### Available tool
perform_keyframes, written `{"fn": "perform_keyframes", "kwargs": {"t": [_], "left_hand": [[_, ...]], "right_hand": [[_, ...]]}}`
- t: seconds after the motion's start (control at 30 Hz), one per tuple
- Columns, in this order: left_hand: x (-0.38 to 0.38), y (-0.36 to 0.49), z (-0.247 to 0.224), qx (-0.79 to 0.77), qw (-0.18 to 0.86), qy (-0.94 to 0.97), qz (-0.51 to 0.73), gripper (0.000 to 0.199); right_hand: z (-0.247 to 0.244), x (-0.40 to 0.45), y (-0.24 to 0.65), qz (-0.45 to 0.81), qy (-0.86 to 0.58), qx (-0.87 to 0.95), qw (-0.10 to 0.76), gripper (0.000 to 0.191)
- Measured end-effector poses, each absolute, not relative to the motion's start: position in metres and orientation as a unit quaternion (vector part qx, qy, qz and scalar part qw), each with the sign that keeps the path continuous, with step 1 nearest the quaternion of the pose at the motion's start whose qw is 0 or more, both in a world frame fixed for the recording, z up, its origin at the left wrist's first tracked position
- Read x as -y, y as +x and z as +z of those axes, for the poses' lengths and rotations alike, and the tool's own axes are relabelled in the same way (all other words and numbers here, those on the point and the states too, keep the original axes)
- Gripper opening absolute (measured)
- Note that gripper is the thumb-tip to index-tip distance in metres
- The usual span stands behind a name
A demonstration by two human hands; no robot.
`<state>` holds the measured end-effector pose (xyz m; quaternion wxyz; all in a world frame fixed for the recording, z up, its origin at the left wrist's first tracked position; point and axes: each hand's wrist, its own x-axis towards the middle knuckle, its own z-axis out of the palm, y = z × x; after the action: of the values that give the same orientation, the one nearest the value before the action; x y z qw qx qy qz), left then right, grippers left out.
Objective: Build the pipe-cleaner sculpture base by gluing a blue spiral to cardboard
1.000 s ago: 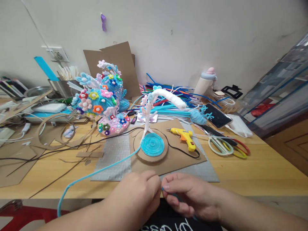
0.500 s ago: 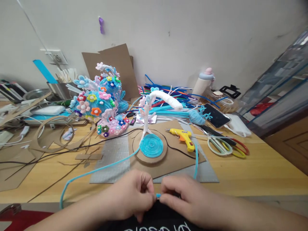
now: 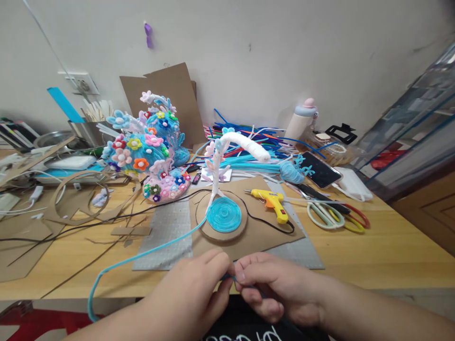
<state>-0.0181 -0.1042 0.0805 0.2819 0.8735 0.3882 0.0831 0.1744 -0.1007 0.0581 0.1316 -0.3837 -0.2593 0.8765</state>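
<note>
At the table's front edge my left hand (image 3: 204, 284) and my right hand (image 3: 272, 286) meet, fingertips almost touching. Both pinch a blue pipe cleaner, mostly hidden by the fingers. A long blue pipe cleaner (image 3: 149, 254) runs from the round cardboard base (image 3: 232, 236), loops left over the table edge and passes behind my left forearm. On that base lies a coiled blue disc (image 3: 223, 214). A white wrapped stem (image 3: 216, 175) rises behind the disc, bends right and carries small pink and blue flowers.
A yellow glue gun (image 3: 273, 203) lies on the cardboard sheet (image 3: 263, 241), its black cord curling right. Scissors (image 3: 325, 215) and a phone (image 3: 320, 169) are at the right. A flower-covered blue figure (image 3: 142, 151) stands left; behind is a heap of pipe cleaners (image 3: 245, 158).
My hands have risen slightly, and the right one has turned so its curled fingers show. The blue length that hung beside the glue gun has dropped out of sight there.
</note>
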Motion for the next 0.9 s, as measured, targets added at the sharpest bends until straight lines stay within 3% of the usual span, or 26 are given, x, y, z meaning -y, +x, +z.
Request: {"fn": "perform_keyframes", "kwargs": {"t": [0.17,0.3,0.4,0.5,0.57,0.63,0.73,0.8,0.9], "left_hand": [[0.105,-0.017,0.076,-0.358,0.181,0.911,0.093,0.014],[0.107,-0.015,0.072,-0.366,0.202,0.902,0.108,0.012],[0.106,-0.012,0.069,-0.417,0.302,0.852,0.095,0.006],[0.101,-0.008,0.065,-0.483,0.46,0.74,0.081,0.003],[0.096,-0.007,0.062,-0.504,0.58,0.638,0.041,0.001],[0.095,-0.008,0.061,-0.506,0.616,0.603,0.036,0.004],[0.098,-0.013,0.064,-0.483,0.482,0.725,0.097,0.008],[0.102,-0.015,0.067,-0.44,0.388,0.804,0.104,0.009],[0.106,-0.017,0.07,-0.393,0.273,0.874,0.089,0.013]], "right_hand": [[0.061,0.099,0.173,0.87,-0.394,0.267,0.126,0.008],[0.055,0.103,0.166,0.803,-0.439,0.37,0.16,0.01],[0.046,0.107,0.166,0.577,-0.456,0.634,0.238,0.01],[0.042,0.108,0.174,0.181,-0.296,0.889,0.299,0.014],[0.044,0.106,0.179,0.028,-0.209,0.931,0.298,0.017],[0.048,0.104,0.182,0.114,-0.27,0.918,0.268,0.017],[0.055,0.101,0.18,0.539,-0.434,0.707,0.146,0.013],[0.057,0.098,0.178,0.738,-0.444,0.501,0.085,0.014],[0.056,0.096,0.178,0.866,-0.378,0.318,0.08,0.015]]}}
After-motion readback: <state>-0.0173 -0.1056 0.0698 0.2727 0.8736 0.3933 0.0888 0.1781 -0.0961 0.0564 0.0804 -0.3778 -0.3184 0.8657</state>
